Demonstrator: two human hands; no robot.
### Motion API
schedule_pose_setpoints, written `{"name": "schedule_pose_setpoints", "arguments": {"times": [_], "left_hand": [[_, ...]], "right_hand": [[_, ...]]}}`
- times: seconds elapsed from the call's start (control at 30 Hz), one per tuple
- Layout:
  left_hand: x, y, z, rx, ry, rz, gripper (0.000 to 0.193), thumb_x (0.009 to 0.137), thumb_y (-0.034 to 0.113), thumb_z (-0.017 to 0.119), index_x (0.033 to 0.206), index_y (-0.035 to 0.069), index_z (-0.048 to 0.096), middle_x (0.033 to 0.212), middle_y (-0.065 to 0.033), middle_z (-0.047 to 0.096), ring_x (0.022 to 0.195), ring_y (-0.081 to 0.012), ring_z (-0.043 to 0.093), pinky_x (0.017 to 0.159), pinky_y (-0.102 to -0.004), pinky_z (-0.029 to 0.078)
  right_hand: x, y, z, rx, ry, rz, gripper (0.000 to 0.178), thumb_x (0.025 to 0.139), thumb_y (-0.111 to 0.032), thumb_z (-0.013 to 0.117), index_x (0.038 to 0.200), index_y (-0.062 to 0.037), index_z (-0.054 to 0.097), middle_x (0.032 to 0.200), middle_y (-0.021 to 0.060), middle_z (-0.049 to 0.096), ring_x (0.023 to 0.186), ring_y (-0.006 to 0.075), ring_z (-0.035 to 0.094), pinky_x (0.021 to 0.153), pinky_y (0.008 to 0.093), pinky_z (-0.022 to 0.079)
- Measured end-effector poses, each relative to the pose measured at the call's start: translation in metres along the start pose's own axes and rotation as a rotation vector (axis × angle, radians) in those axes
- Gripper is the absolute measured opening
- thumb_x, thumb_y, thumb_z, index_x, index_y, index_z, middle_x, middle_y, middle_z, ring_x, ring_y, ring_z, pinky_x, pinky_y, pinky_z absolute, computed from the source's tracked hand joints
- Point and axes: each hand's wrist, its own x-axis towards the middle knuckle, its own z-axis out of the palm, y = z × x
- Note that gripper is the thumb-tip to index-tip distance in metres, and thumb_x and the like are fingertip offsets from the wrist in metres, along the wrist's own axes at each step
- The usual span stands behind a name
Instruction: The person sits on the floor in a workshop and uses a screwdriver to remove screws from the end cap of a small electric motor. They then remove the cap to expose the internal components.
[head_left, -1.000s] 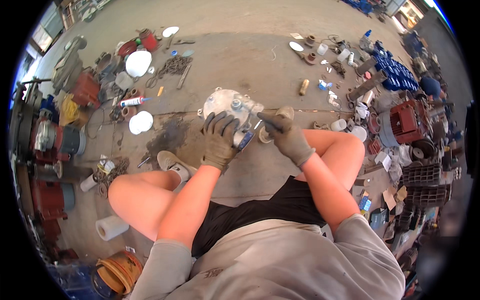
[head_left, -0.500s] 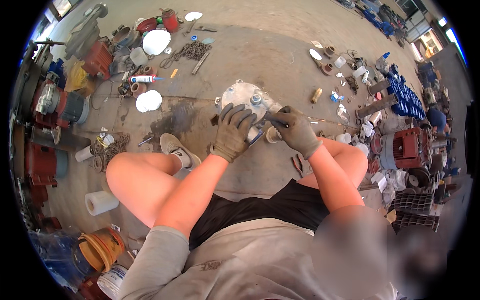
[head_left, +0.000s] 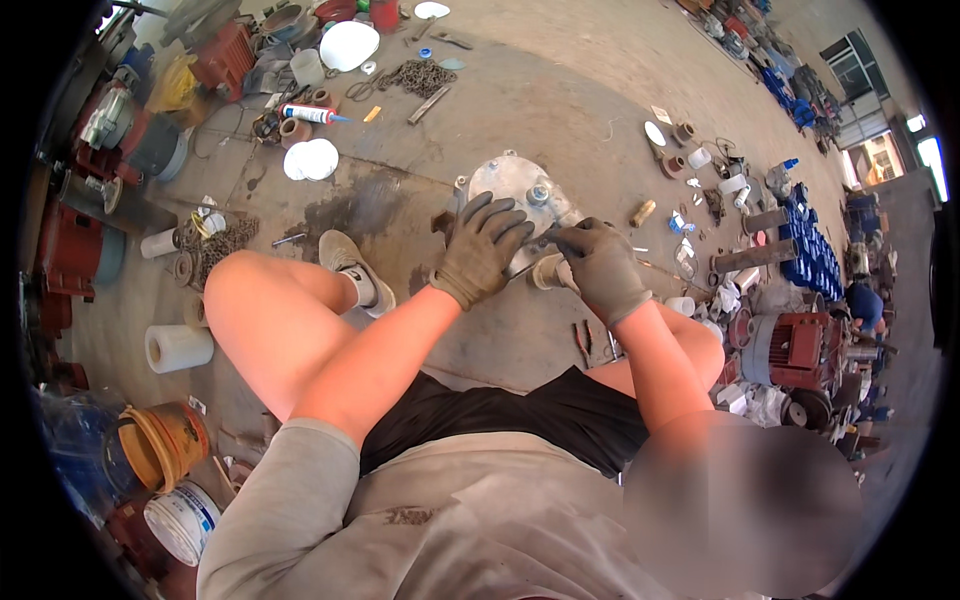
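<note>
A round silver-grey metal casing (head_left: 505, 178) lies on the floor between my legs, with a raised round fitting (head_left: 539, 195) on top and a spout-like arm on its right side. My left hand (head_left: 480, 255), in a dirty brown work glove, lies over its near left part with fingers stretched out and slightly bent. My right hand (head_left: 602, 265), gloved alike, is closed at the casing's lower right edge, thumb and fingers pinched together. What sits in that pinch is too small and covered to make out. The underside of the casing is hidden.
Pliers with red handles (head_left: 582, 343) lie by my right thigh. Ahead are a sealant tube (head_left: 312, 114), a heap of chain (head_left: 418, 76) and white discs (head_left: 311, 159). A red motor (head_left: 800, 347) stands right, blue parts (head_left: 808, 245) behind it. Buckets (head_left: 165, 447) and a white roll (head_left: 180, 348) are left.
The whole view has shifted and turned a little. My left hand stays on the casing, and my right hand stays pinched at its right edge, its wrist angled slightly differently.
</note>
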Motion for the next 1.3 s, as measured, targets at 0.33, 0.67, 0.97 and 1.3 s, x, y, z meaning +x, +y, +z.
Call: {"name": "schedule_pose_setpoints", "arguments": {"times": [0.33,0.67,0.97,1.3], "left_hand": [[-0.002,-0.011,0.003,0.090,-0.030,0.058,0.050,0.083,0.023,0.076,0.132,0.014,0.075,0.142,-0.0072,0.067,0.146,-0.0323,0.057,0.132,-0.0568,0.037],[-0.006,-0.007,0.012,0.049,0.014,0.041,0.037,0.089,0.020,0.067,0.125,0.017,0.078,0.139,-0.0054,0.068,0.146,-0.0297,0.057,0.132,-0.0556,0.038],[-0.004,-0.012,0.007,0.033,0.028,0.065,0.057,0.077,0.030,0.087,0.131,0.016,0.072,0.139,-0.0075,0.065,0.143,-0.0340,0.058,0.129,-0.0611,0.038],[-0.001,-0.003,0.002,0.044,-0.037,0.028,0.040,0.090,0.019,0.072,0.130,0.014,0.077,0.140,-0.0063,0.068,0.147,-0.0303,0.057,0.133,-0.0569,0.036]], "right_hand": [[-0.009,0.045,-0.002,-0.027,0.050,-0.140,0.015,0.104,-0.026,0.074,0.108,-0.0138,0.083,0.101,0.0140,0.079,0.090,0.0398,0.076,0.083,0.0522,0.059],[-0.098,-0.050,0.059,0.885,-0.216,0.795,0.035,0.118,-0.037,0.061,0.134,-0.0068,0.063,0.083,0.0060,0.069,0.060,0.0144,0.063,0.055,0.0329,0.051],[-0.055,-0.036,0.050,1.114,-0.296,0.702,0.040,0.119,-0.036,0.061,0.129,0.0022,0.063,0.094,0.0124,0.077,0.075,0.0202,0.076,0.068,0.0346,0.062],[-0.022,-0.009,0.076,0.782,0.172,0.455,0.028,0.114,-0.023,0.071,0.116,0.0042,0.070,0.092,0.0081,0.075,0.074,0.0152,0.072,0.068,0.0308,0.058]]}}
